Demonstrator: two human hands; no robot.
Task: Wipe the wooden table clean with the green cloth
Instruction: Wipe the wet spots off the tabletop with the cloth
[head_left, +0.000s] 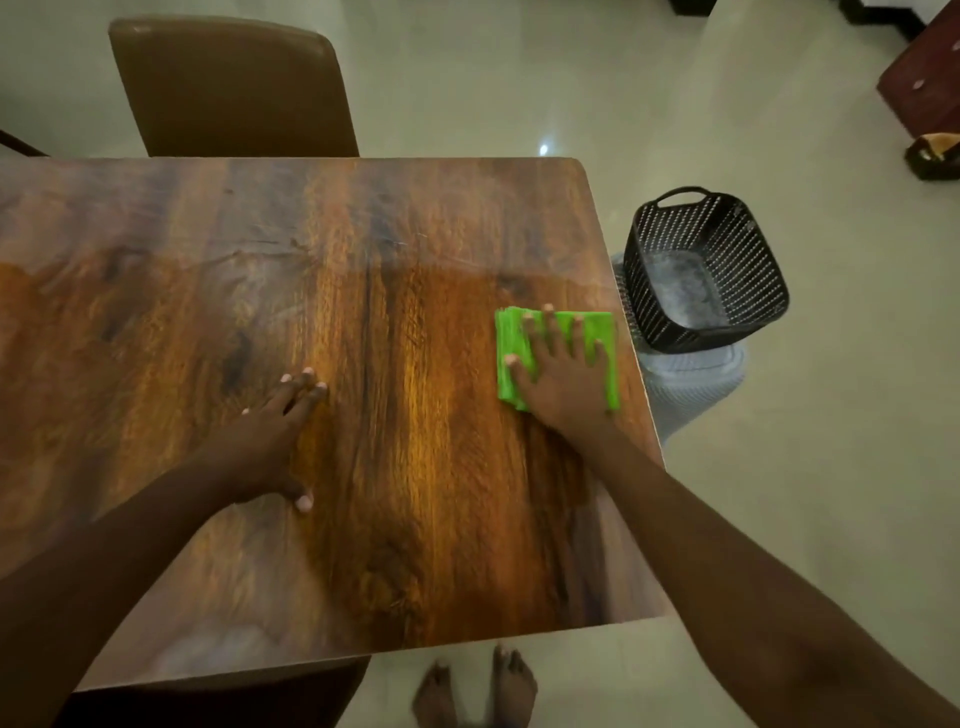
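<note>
One wooden table (322, 322), one green cloth (558, 358), two hands – left (270, 441), right (563, 374) – two bare feet (475, 688), two brown chairs (228, 88), one black basket (704, 270) on one pale stool (691, 384).

Cloth (558, 358) lies on table (363, 338), near its right edge, beside basket (704, 270).

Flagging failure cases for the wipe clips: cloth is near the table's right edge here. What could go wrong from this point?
1. The green cloth sits under the flat right hand right at the wooden table edge; a further outward stroke could push it off, likely towards the black basket just beyond.
2. The left hand lies flat mid-table; a return stroke may run into it.
3. The cloth is pressed, not gripped, so it could bunch or slip.
</note>
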